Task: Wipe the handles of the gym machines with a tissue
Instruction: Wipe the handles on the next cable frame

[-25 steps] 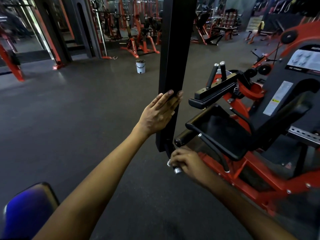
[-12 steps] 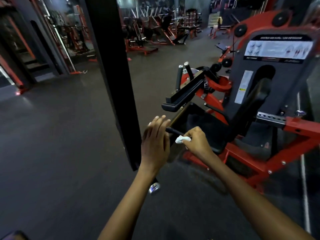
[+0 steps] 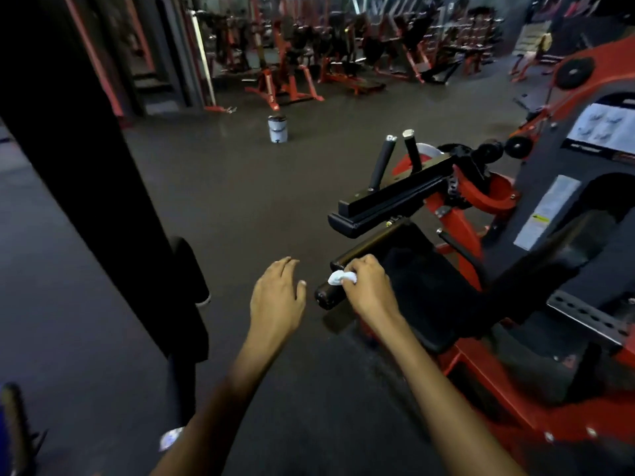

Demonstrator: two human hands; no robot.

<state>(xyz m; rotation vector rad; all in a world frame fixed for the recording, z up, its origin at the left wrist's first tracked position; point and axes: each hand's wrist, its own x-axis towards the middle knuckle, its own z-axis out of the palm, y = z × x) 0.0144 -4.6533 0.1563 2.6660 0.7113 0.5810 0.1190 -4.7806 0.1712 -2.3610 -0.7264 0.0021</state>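
Note:
My right hand (image 3: 366, 286) grips a crumpled white tissue (image 3: 340, 277) and presses it on a black cylindrical handle (image 3: 330, 294) beside the seat of a red and black gym machine (image 3: 515, 304). My left hand (image 3: 277, 297) hovers just left of that handle with its fingers loosely spread, holding nothing. Two upright black handles (image 3: 395, 159) with metal caps stand on the machine's black arm bar (image 3: 395, 199) farther back.
A broad black post (image 3: 86, 173) rises close on the left. A white bucket (image 3: 277, 129) stands on the dark floor ahead. Several red machines (image 3: 309, 63) line the back of the gym. A shiny metal end (image 3: 170, 438) shows low by my left forearm.
My left hand came off the black post and moved beside the handle. My right hand rose from the low metal end and brought the tissue onto the black handle.

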